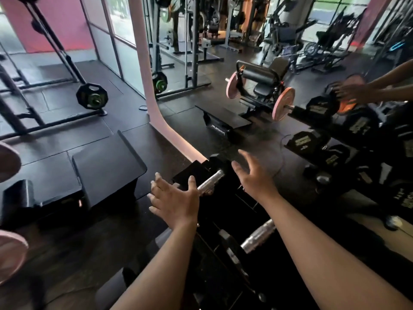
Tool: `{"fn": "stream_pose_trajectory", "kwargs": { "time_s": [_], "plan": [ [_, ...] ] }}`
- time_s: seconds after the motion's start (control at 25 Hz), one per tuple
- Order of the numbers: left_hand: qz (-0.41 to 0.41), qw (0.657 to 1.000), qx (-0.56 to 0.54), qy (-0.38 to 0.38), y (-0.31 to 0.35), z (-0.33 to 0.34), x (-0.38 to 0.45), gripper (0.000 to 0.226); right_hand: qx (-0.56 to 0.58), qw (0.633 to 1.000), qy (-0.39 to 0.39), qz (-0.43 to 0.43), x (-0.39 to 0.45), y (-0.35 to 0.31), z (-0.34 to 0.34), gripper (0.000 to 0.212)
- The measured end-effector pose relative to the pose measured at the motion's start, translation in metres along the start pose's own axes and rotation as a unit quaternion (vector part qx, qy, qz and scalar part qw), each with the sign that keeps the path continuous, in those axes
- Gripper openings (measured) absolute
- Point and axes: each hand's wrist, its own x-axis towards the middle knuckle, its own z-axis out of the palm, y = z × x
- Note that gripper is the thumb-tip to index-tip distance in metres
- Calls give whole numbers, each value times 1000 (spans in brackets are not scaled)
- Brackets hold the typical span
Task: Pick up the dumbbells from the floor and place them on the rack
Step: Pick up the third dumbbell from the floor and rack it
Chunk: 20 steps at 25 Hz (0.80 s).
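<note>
Near, the dumbbell (210, 182) has black heads and a silver handle. The floor (67, 135) is black. Far right, the plates (280, 104) are pink; the far-left wall (62, 21) is red-pink.

Left hand (173, 201): lower centre of the frame, back facing the camera, fingers spread and slightly curled, thumb raised on its right side; it grips nothing.
Right hand (254, 175): just right of centre, a little higher in the frame than the left, palm turned inward toward the left hand, fingers extended and parted; empty.
Left forearm (156, 265): bare, running from the bottom edge up and rightward to the wrist.
Right forearm (324, 249): bare, running from the lower right corner up and leftward.
Spacing: hands apart, not touching each other.
</note>
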Motion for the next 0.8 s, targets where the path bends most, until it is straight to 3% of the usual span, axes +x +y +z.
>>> {"fn": "stream_pose_trajectory", "kwargs": {
  "time_s": [0.24, 0.36, 0.52, 0.8],
  "plan": [
    [-27, 996, -12, -83, -13, 42, 34, 92, -70, 996, -27, 40, 56, 13, 61, 60],
    [-23, 993, -22, -114, -16, 52, 34, 72, -64, 998, 6, 15, 65, 27, 73, 44],
    [-11, 993, -43, -111, -16, 50, 30, 34, -71, 997, 29, -14, 68, 32, 77, 25],
    [-9, 993, -49, -107, -19, 46, 28, 27, -73, 997, 7, -32, 65, 33, 73, 25]
  ]
}}
